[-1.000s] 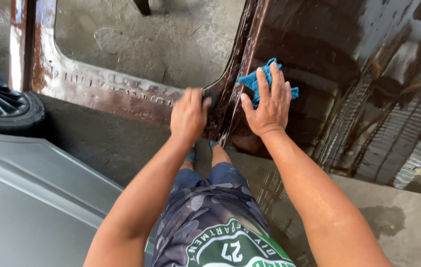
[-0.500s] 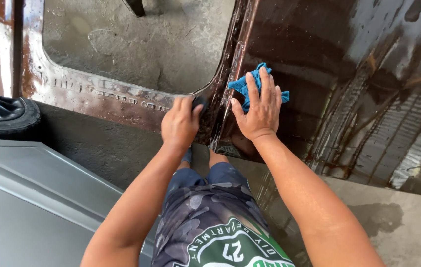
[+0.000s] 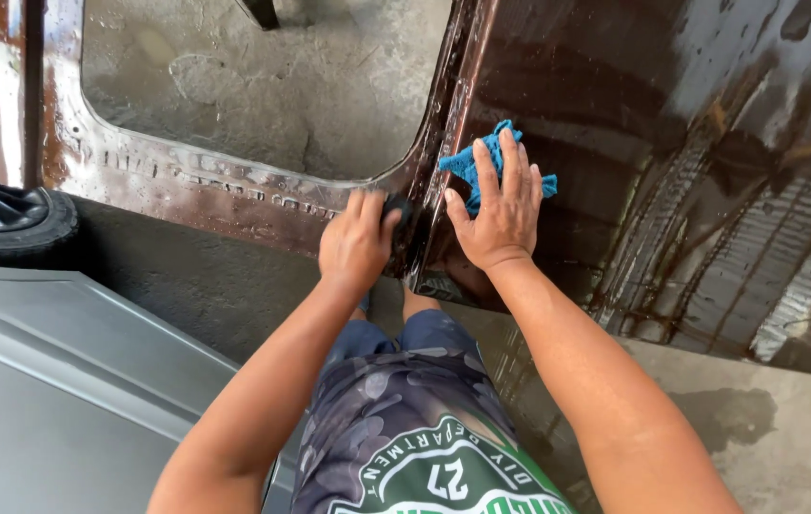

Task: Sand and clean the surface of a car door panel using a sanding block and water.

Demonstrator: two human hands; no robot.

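Note:
A wet, dark brown car body panel [image 3: 634, 105] with a window opening lies flat on the concrete floor. My right hand [image 3: 496, 214] presses flat on a blue cloth [image 3: 470, 164] on the panel, just right of the window pillar. My left hand [image 3: 358, 243] is closed around a small dark block [image 3: 396, 207] held against the frame's lower corner. Most of the block is hidden under my fingers.
A grey car panel [image 3: 63, 381] lies at the lower left. A black tyre with a dark rim [image 3: 6, 214] rests at the left edge. Wet concrete floor [image 3: 253, 86] shows through the window opening and at the lower right.
Both hands have slid a little up along the pillar, the right one carrying the blue cloth with it. The view has shifted slightly.

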